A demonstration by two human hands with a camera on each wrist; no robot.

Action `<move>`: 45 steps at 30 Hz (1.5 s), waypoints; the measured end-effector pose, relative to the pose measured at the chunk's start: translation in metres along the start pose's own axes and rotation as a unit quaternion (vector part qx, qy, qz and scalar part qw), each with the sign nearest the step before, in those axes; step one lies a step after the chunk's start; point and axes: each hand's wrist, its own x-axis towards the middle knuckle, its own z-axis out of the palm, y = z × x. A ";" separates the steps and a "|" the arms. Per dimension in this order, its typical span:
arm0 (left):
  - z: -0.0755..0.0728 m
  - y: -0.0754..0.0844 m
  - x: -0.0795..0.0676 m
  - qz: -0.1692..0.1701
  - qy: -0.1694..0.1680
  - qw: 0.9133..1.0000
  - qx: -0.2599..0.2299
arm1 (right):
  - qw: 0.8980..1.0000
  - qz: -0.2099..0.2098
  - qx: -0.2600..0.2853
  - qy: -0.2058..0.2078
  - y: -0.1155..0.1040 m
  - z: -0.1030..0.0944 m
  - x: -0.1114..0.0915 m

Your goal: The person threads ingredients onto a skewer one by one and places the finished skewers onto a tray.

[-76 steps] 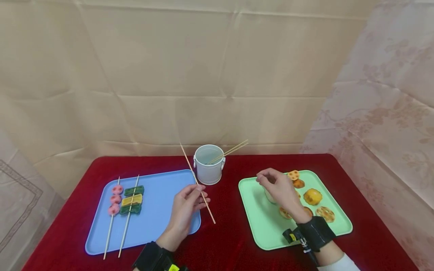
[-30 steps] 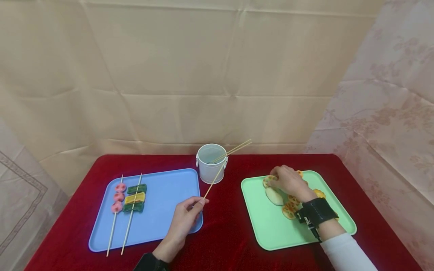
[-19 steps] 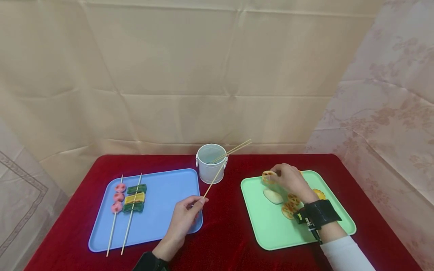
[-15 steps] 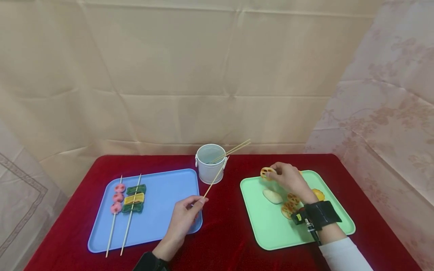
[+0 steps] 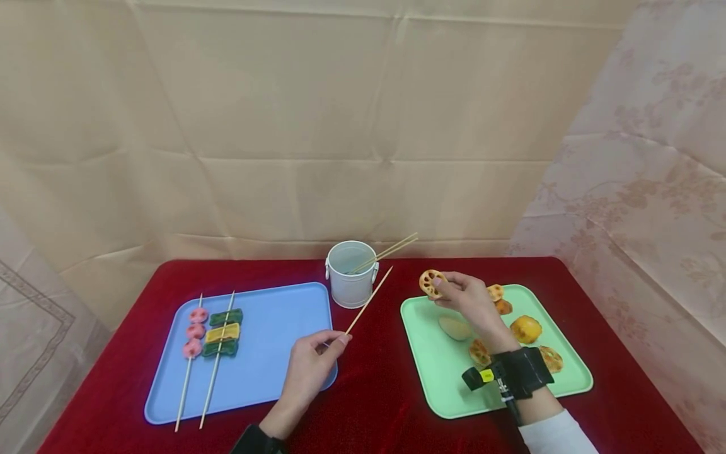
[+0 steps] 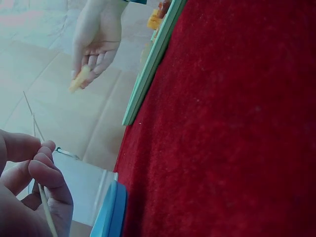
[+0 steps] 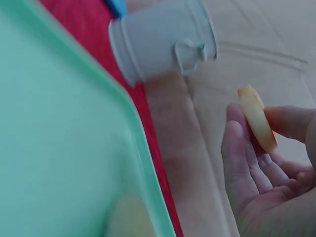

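My left hand [image 5: 311, 366] pinches a thin bamboo skewer [image 5: 370, 299] between thumb and fingers, its bare pointed end slanting up to the right. The hand is over the right edge of the blue tray [image 5: 283, 378]. My right hand [image 5: 473, 306] pinches a round lotus root slice [image 5: 431, 284] by its edge, raised above the far left corner of the green tray [image 5: 422, 372]. In the right wrist view the slice [image 7: 257, 119] shows edge-on between thumb and fingers. Under the right hand lie a pale oval slice [image 5: 455, 327] and another lotus root slice [image 5: 479, 352].
A white bucket [image 5: 350, 287] with two skewers [image 5: 397, 246] leaning in it stands between the trays. On the blue tray lie a skewer of pink pieces [image 5: 195, 331] and one of green and yellow pieces [image 5: 222, 333]. A yellow lump [image 5: 525, 329] sits on the green tray.
My right hand has picked the lotus root slice off the green tray and moved it up and left. The left hand has swung the skewer's tip from upper left to upper right.
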 end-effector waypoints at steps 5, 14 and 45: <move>0.000 -0.001 -0.001 0.002 -0.018 1.000 0.005 | 0.996 0.001 0.093 -0.005 -0.004 0.015 -0.004; 0.003 -0.003 -0.003 0.035 -0.031 0.999 0.014 | 0.969 0.004 0.247 -0.015 -0.013 0.030 -0.005; 0.003 -0.005 -0.002 0.040 -0.051 0.997 0.029 | 0.981 -0.050 0.185 0.006 -0.011 0.042 -0.008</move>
